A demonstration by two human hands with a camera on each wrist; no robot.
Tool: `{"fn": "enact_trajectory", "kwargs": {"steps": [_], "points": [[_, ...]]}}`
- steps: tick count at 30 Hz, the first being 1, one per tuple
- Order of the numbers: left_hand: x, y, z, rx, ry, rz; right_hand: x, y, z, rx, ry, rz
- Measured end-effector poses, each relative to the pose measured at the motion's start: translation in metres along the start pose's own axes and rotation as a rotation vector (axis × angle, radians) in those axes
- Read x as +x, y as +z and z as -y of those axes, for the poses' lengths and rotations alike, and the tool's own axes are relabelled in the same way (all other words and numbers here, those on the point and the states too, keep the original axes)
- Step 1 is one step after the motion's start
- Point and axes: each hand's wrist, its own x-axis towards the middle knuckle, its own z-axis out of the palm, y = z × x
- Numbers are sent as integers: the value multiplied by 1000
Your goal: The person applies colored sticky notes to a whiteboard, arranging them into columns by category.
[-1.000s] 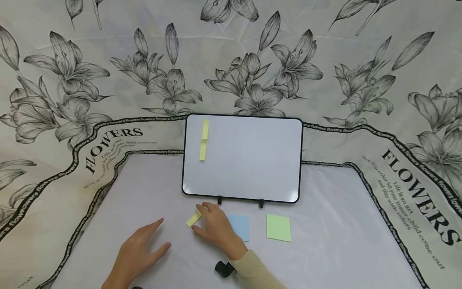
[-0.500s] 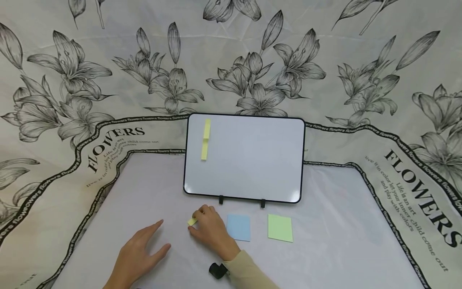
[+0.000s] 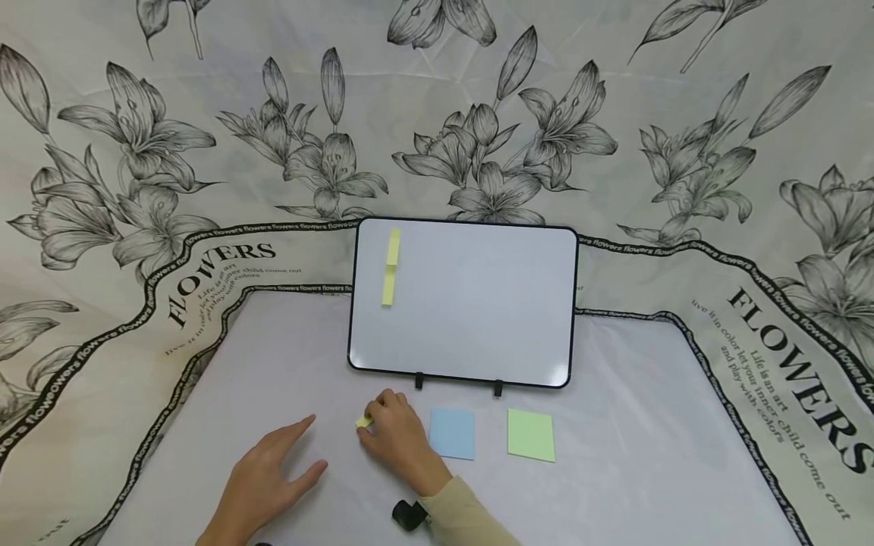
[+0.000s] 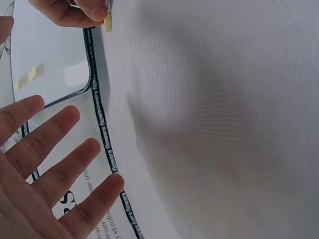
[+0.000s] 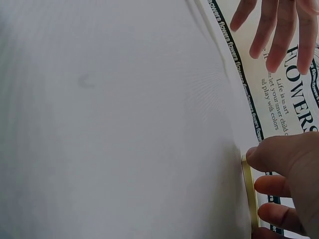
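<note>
My right hand point(image 3: 399, 440) bends over a narrow yellow sticky note pad point(image 3: 363, 421) on the table, thumb at its near end and fingertips at the far end. In the right wrist view the pad's edge point(image 5: 249, 194) shows as a thin yellow strip under the thumb and fingers. Most of the pad is hidden by the hand. My left hand point(image 3: 262, 474) hovers to the left with fingers spread, holding nothing. Two yellow strips point(image 3: 391, 265) are stuck one below the other on the upper left of a whiteboard point(image 3: 478, 303).
A blue sticky note pad point(image 3: 451, 434) and a green sticky note pad point(image 3: 531, 434) lie right of my right hand. The whiteboard stands on small black feet point(image 3: 419, 381) behind them. A white cloth point(image 3: 614, 455) with a floral border covers the table.
My right hand has drawn slightly left and closed more over the yellow pad, uncovering the blue pad. The left hand stays nearly still.
</note>
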Motion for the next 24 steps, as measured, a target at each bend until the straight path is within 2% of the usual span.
{"fn": "enact_trajectory", "kwargs": {"steps": [10,17,24], "points": [[3,0,-5,-20,41,-22,2,-3,3,31,18,8],[9,5,-12,-53,41,32,6,-5,4,50,22,36],[15,9,-16,-28,90,102,9,-6,3,64,56,41]]}}
